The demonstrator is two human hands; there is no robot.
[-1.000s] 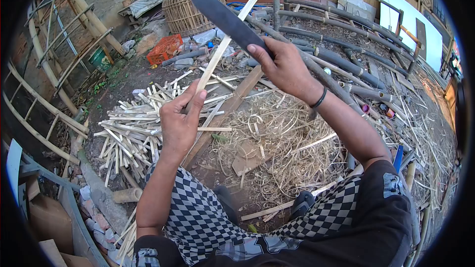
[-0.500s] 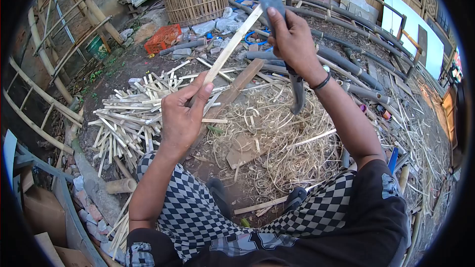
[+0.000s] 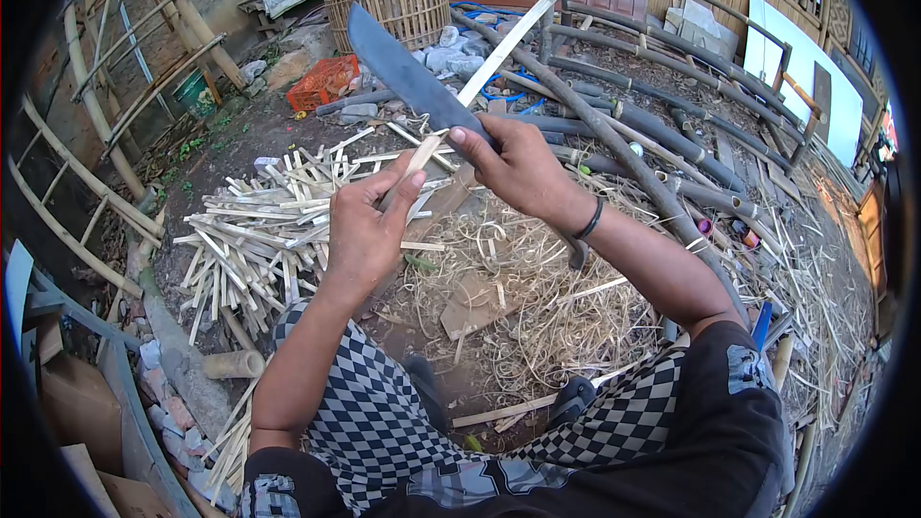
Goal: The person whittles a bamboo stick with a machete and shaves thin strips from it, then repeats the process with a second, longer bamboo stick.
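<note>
While the left hand (image 3: 371,225) grips the near end of a pale wooden strip (image 3: 515,41) between thumb and fingers, the right hand (image 3: 518,161) is closed around a broad-bladed knife (image 3: 408,72). The strip slants up and away, crossed by the blade near the right thumb. Below lie curled shavings (image 3: 537,317); a pile of cut strips (image 3: 259,230) occupies the ground beyond the left forearm.
</note>
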